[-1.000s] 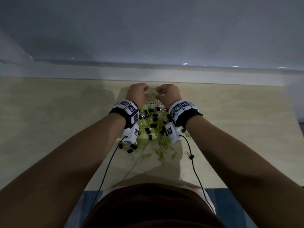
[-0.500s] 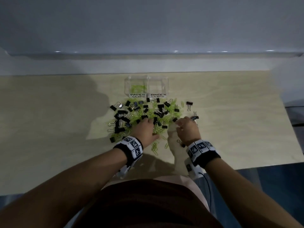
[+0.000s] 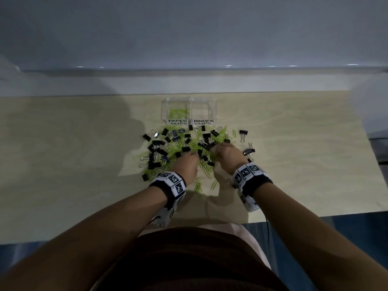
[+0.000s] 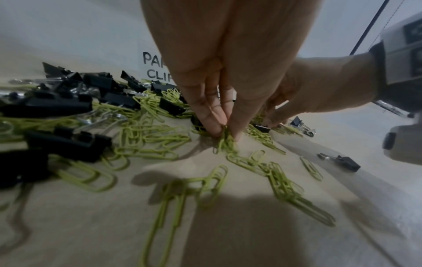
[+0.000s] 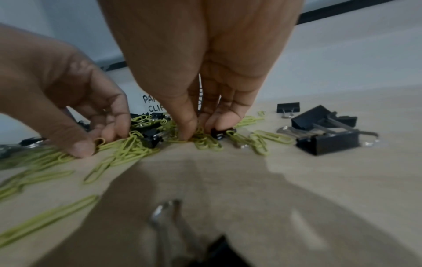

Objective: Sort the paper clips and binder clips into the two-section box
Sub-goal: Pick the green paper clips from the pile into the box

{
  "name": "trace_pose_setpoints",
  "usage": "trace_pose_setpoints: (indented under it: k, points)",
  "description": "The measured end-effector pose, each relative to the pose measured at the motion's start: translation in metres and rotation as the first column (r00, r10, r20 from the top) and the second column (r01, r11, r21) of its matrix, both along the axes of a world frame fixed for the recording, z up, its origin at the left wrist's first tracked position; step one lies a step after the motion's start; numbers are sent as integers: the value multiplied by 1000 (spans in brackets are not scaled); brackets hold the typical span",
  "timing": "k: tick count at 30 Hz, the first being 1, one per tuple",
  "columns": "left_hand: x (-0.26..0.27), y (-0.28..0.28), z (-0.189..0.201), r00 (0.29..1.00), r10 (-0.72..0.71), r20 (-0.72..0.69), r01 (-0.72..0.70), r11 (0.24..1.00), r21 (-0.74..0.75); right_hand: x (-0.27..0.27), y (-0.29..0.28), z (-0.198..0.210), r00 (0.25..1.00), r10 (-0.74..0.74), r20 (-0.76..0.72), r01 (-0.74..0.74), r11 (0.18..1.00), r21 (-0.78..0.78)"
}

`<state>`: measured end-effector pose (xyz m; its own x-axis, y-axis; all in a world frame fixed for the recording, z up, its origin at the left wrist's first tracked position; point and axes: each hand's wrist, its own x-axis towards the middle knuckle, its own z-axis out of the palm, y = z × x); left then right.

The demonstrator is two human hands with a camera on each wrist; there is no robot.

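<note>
Paper clips (image 4: 224, 142) pinched off the desk (image 3: 294, 164) in your left hand (image 3: 186, 164); your right hand (image 3: 227, 155), at 3 o'clock, nips more.

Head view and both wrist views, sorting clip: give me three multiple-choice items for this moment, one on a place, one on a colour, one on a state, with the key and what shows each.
1. Where is the two-section box relative to the clip pile?
A. beyond it, toward the wall
B. at the table's near edge
C. left of the left hand

2. What colour are the paper clips?
A. red
B. yellow-green
C. silver

3. What is the left hand doing?
A. resting flat on the table
B. hovering over the box
C. pinching paper clips in the pile

Key:
1 A, the box stands past the pile, near the table's far edge.
2 B, the loose wire clips on the table are yellow-green; the binder clips are black.
3 C, the left wrist view shows its fingertips closed on a small green bunch.
</note>
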<state>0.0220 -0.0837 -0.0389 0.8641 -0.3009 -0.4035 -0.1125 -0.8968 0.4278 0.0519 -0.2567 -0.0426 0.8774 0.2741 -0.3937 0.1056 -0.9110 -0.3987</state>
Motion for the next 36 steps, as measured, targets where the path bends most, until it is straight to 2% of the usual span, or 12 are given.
trace_pose_setpoints:
  k: [3,6,11,17,20,22,24,27,28,30,33,36]
  points:
    - [2,7,0,999,37,-21,-38,996,-75,-3,-9,3,998,-65,-23,66,997,32]
    - [6,21,-1,989,109,-99,-125,977,-173,-5,-21,3,979,-188,-77,193,979,62]
    - [23,48,13,946,252,-205,-314,872,-376,0,-28,20,934,-316,-165,352,894,278]
    - [63,67,40,889,425,-171,-445,710,-546,19,-3,47,919,-311,-244,392,797,460]
    - [92,61,47,833,547,-77,-488,662,-569,25,16,51,898,-329,-292,437,741,510]
    - [110,54,49,791,611,-32,-523,648,-554,28,24,50,872,-345,-348,489,666,564]
    - [122,48,49,799,601,13,-506,685,-524,30,30,49,832,-371,-412,555,581,596]
    - [117,44,49,881,453,133,-359,826,-435,33,39,48,754,-400,-521,656,430,620]
    - [109,43,49,905,398,146,-303,848,-435,33,41,47,738,-409,-537,674,405,618]
    - [87,41,52,940,331,86,-249,835,-491,33,44,46,727,-412,-549,685,385,619]
    - [58,40,54,945,314,-92,-310,768,-561,32,49,39,704,-427,-568,707,346,617]
    - [48,41,49,929,337,-155,-361,723,-589,29,53,35,674,-455,-582,734,322,598]
